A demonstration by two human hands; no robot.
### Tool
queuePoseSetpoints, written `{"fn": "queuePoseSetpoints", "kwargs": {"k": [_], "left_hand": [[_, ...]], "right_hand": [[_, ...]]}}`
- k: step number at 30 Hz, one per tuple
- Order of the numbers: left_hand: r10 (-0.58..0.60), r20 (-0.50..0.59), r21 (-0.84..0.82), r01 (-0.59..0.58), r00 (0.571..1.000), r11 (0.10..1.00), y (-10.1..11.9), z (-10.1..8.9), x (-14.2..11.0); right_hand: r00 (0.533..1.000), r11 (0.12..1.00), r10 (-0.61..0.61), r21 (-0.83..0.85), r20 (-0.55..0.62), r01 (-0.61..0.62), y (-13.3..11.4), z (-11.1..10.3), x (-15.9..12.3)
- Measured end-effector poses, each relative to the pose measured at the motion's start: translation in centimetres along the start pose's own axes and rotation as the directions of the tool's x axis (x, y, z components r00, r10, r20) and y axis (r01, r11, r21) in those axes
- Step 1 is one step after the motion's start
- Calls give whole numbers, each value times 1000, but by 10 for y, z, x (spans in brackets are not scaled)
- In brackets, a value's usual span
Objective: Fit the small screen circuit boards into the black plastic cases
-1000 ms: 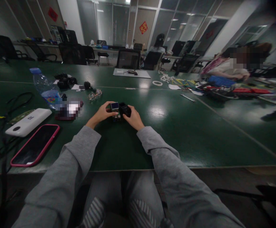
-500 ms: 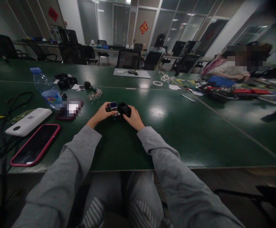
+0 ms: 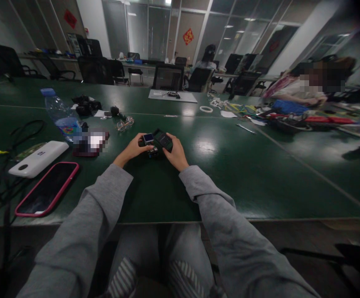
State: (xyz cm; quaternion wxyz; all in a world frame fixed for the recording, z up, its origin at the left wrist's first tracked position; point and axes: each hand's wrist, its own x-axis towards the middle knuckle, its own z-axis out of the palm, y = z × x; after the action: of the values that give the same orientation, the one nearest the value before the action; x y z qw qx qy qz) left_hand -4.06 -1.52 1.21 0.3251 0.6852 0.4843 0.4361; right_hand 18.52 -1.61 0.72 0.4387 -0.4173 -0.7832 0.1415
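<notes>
Above the green table, my left hand is closed on a small electronic device with a little screen on its upper side and bare circuit parts along its near edge. My right hand grips a flat black case-like piece, tilted with its broad face upward. The two pieces are side by side; whether they touch I cannot tell. My fingers on their far sides are mostly hidden.
Left of my hands are a pink-edged phone, a white power bank, a water bottle and eyeglasses. Black cables lie at far left. Rightward are tape, a pen-like tool and another person.
My right hand has turned the black case-like piece, so its broad face shows more to the camera. My left hand and the device have hardly moved.
</notes>
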Motion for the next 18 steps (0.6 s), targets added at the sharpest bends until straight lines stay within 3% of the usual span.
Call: {"fn": "queuePoseSetpoints", "kwargs": {"k": [18], "left_hand": [[9,32,-66,-6,999,998,3,1,-2]], "right_hand": [[999,1000,-12,-2,-40,12,-3,-3,1]]}}
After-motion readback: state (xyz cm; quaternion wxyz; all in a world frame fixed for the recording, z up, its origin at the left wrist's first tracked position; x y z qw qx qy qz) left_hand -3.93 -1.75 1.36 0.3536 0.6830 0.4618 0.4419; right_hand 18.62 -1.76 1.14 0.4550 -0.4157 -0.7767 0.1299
